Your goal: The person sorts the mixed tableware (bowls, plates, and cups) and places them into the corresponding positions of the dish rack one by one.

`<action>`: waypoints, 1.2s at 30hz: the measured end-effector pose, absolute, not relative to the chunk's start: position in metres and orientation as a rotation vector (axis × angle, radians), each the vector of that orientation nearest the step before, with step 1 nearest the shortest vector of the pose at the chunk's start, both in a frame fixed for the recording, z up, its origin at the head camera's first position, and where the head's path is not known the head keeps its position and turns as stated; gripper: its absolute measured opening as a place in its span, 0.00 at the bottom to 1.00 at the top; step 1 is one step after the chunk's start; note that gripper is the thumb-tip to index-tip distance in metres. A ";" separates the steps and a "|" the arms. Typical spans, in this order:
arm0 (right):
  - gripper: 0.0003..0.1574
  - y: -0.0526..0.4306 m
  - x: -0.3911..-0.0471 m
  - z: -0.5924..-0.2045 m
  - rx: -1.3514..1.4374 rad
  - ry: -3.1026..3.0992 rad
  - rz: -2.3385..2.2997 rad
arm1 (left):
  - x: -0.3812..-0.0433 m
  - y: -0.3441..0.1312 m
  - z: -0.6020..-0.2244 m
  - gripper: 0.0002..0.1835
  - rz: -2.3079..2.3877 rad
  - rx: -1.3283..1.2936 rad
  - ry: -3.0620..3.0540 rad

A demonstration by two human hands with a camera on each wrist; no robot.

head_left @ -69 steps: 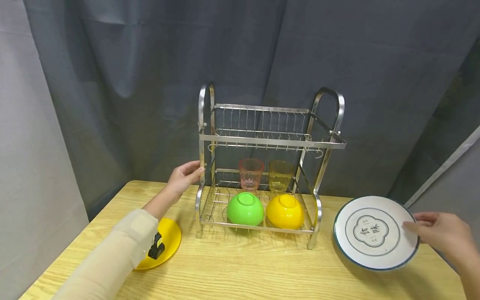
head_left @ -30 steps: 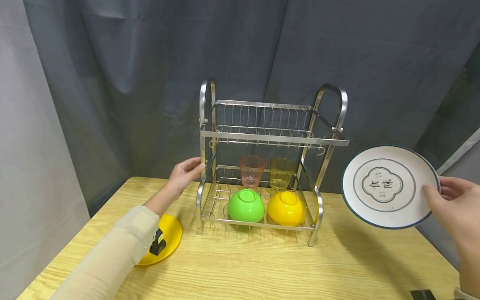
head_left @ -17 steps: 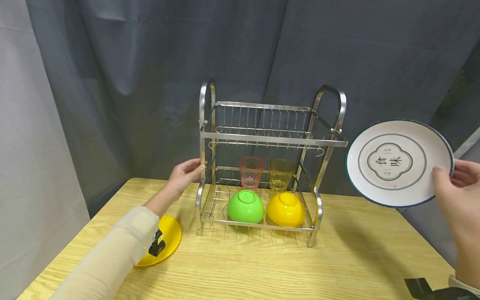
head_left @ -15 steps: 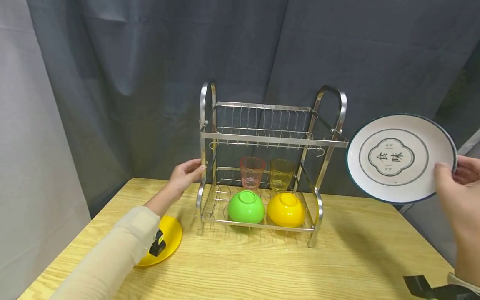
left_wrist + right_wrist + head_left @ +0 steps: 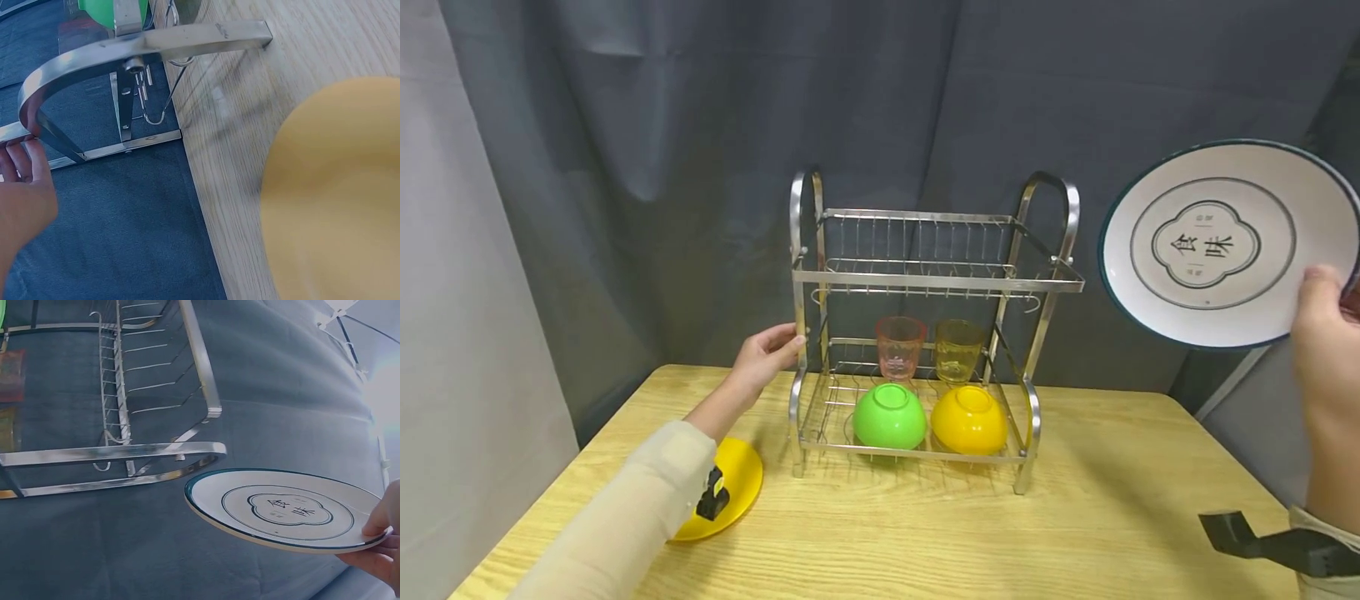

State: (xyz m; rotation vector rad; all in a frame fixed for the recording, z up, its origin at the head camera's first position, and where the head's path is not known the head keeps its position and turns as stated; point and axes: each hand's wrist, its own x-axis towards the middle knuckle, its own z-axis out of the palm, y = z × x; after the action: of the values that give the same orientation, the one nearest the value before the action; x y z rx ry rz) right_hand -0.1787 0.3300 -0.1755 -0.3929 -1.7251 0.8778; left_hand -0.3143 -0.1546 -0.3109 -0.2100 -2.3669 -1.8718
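My right hand [image 5: 1330, 342] pinches the right rim of a white plate [image 5: 1187, 308] with a dark green edge and printed characters, thumb on its face. The plate hangs in the air to the right of a two-tier metal dish rack [image 5: 940, 282]. In the right wrist view the plate [image 5: 281, 509] lies beyond the rack's upper tier, apart from it. My left hand [image 5: 763, 357] grips the rack's left upright between thumb and fingers. On the lower tier sit an upside-down green bowl [image 5: 890, 421] and an upside-down yellow bowl [image 5: 970, 425], with a pink glass [image 5: 900, 346] and an amber glass [image 5: 958, 350] behind.
A yellow plate [image 5: 741, 483] lies on the wooden table [image 5: 865, 542] at the left, partly hidden by the left sleeve [image 5: 632, 508]. Dark grey curtain [image 5: 700, 167] hangs behind the table. The rack's upper tier has bare wire slots.
The right hand has lifted the white plate from low over the table's right side to about the height of the rack's upper tier. The left hand keeps its grip on the upright.
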 end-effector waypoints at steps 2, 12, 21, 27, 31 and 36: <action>0.24 0.329 -0.175 -0.171 -0.437 -1.742 0.835 | -0.314 -0.155 -0.310 0.26 -1.875 -0.207 -2.367; 0.21 0.319 -0.168 -0.154 -0.513 -1.726 0.865 | -0.315 -0.157 -0.313 0.25 -1.877 -0.215 -2.366; 0.13 0.293 -0.176 -0.138 -0.257 -1.495 1.131 | -0.318 -0.156 -0.312 0.24 -1.881 -0.219 -2.363; 0.07 0.269 -0.187 -0.128 -0.095 -1.366 1.175 | -0.318 -0.155 -0.312 0.25 -1.894 -0.199 -2.373; 0.07 0.257 -0.197 -0.124 -0.010 -1.338 1.127 | -0.318 -0.155 -0.311 0.27 -1.905 -0.209 -2.361; 0.10 0.243 -0.211 -0.126 0.065 -1.376 1.048 | -0.317 -0.158 -0.312 0.28 -1.912 -0.202 -2.367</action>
State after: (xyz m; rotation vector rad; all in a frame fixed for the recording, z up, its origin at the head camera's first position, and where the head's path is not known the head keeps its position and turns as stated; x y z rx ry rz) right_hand -0.2112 0.2427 -0.1261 0.0652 -1.3755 1.0484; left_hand -0.3168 -0.1578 -0.3117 -0.2024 -2.3667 -1.9117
